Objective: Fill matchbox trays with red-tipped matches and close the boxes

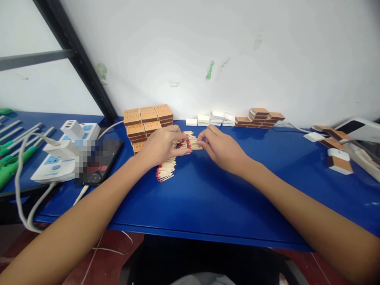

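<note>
My left hand [160, 147] grips a small white matchbox tray [195, 149] between thumb and fingers, just above the blue table. Red-headed matches [190, 142] lie in and behind the tray, partly covered by the fingers. At the tray's right end, my right hand [224, 151] has thumb and fingertips pinched together by the ends of the matches. Whatever is between those fingertips is too small to tell. Below my left hand, a row of loose matches [165, 170] is spread on the table, heads toward the left.
Stacked orange matchboxes [148, 116] stand behind my left hand. White trays [212, 118] and brown box sleeves [258, 118] line the wall. A power strip [55, 166] and phone [102, 166] lie left; scattered box parts [338, 158] are at right.
</note>
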Available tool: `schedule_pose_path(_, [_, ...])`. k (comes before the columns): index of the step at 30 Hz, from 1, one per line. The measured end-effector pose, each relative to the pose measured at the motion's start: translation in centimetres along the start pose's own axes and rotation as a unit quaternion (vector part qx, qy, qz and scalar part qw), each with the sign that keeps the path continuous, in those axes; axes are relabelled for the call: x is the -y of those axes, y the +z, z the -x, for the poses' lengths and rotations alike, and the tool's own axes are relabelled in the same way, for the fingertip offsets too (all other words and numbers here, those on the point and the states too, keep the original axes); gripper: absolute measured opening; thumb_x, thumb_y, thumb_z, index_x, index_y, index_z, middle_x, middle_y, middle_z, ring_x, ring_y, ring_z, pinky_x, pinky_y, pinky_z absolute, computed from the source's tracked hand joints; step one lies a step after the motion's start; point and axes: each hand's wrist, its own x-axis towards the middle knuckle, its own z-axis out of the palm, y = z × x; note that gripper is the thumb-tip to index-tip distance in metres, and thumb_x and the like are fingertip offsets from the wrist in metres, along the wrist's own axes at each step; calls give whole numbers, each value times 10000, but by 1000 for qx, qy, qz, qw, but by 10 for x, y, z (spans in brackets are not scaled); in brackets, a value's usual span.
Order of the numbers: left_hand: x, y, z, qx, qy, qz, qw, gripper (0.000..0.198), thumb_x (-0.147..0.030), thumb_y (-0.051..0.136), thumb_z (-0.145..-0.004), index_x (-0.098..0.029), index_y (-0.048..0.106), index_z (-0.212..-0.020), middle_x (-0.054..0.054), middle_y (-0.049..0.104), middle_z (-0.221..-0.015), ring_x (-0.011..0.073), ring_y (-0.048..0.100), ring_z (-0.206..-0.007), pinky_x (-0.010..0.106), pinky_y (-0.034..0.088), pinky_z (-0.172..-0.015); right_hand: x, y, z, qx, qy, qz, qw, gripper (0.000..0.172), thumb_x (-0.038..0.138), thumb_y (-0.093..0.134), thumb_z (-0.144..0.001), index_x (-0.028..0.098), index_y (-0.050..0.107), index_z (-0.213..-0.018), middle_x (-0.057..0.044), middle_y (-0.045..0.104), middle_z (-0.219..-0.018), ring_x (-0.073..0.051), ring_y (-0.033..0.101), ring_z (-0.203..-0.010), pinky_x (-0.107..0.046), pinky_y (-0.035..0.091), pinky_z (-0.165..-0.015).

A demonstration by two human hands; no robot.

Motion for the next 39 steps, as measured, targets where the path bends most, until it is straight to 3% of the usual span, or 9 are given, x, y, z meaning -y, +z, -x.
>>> schedule_pose_path(4, [0,1,0,-4,13,20,1000,359,-483,797,-870,-211,791,-1105,50,690,-916,174,625,-793,286,455,-692,0,1,1,-20,-17,14,1000,131,246,462,-1054,191,581,-1059,-95,618,-1059,-206,573,-806,-321,407,-696])
schedule_pose_path(9, [1,-1,-1,-37,-33,-20,999,311,-474,772,-893,-203,800,-1042,49,683,-896,159,596,-735,284,419,-646,10,2,3,-66,-60,-7,996,180,237,437,-1071,179,606,-1051,-87,631,-1007,-188,579,-804,-309,425,-702])
schedule_pose_path(13, [1,-3,-1,-58,-65,-53,995,247,-399,802,-868,-197,807,-1009,33,665,-843,157,573,-710,291,413,-659,16,13,4,-13,-95,1,995,198,251,469,-1067,170,650,-1072,-93,626,-1024,-180,571,-791,-302,431,-695])
schedule_pose_path(19, [0,-2,-1,-47,-76,-60,994,248,-381,797,-871,-186,810,-1023,38,683,-877,148,565,-695,292,410,-660,14,28,3,36,-78,-26,996,199,230,503,-1051,172,691,-1086,-93,603,-1056,-189,596,-832,-316,473,-753])
schedule_pose_path(26, [-1,-3,-2,-39,-79,-66,994,282,-410,778,-889,-179,810,-1047,50,695,-909,158,589,-731,296,413,-669,15,28,-1,71,-21,-68,995,96,212,560,-1029,181,650,-1019,-75,590,-1073,-188,612,-868,-318,480,-791])
schedule_pose_path(31, [0,-3,-2,-28,-85,-82,993,273,-382,793,-876,-180,805,-1060,48,704,-912,167,606,-753,295,398,-655,16,18,3,102,-31,-48,993,120,220,506,-1054,180,615,-1021,-73,580,-1077,-174,588,-808,-312,463,-755])
schedule_pose_path(39, [3,0,0,-10,-45,-62,997,321,-444,805,-866,-188,798,-1060,37,674,-868,166,601,-727,289,379,-631,0,3,0,12,-3,-4,1000,132,256,489,-1056,178,593,-1078,-97,582,-1098,-210,594,-847,-332,456,-742])
